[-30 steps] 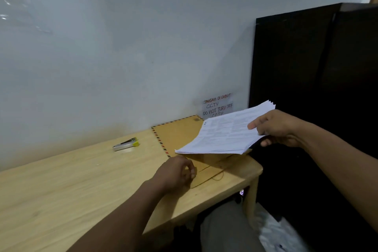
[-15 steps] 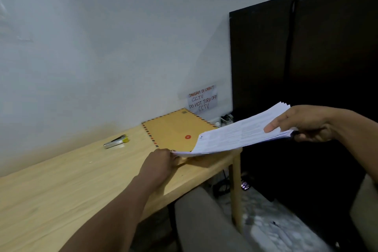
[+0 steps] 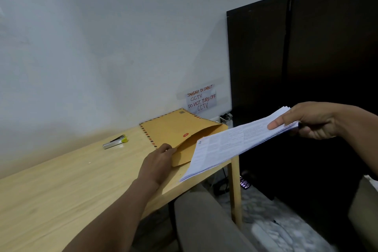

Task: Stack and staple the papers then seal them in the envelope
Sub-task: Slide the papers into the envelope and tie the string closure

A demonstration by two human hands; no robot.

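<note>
A brown envelope (image 3: 176, 127) with a striped border and a red button lies on the wooden table (image 3: 61, 186) near its right end. My left hand (image 3: 158, 162) pinches the envelope's flap at its near edge, and the mouth gapes open. My right hand (image 3: 313, 120) grips a stack of printed white papers (image 3: 231, 147) at its far right end, thumb on top. The stack slopes down to the left, its lower end just in front of the envelope's mouth. A small silver stapler (image 3: 115, 141) with a yellow tip lies on the table to the left.
A tall black cabinet (image 3: 306, 67) stands right of the table against the white wall. A handwritten CCTV note (image 3: 201, 99) is taped to the wall behind the envelope. A grey seat (image 3: 204, 221) sits below the table's right end, by its leg (image 3: 235, 190).
My left hand has lifted the envelope's flap, so the mouth now gapes. My right hand has drawn the papers out to the right and tilted their lower end toward the opening.
</note>
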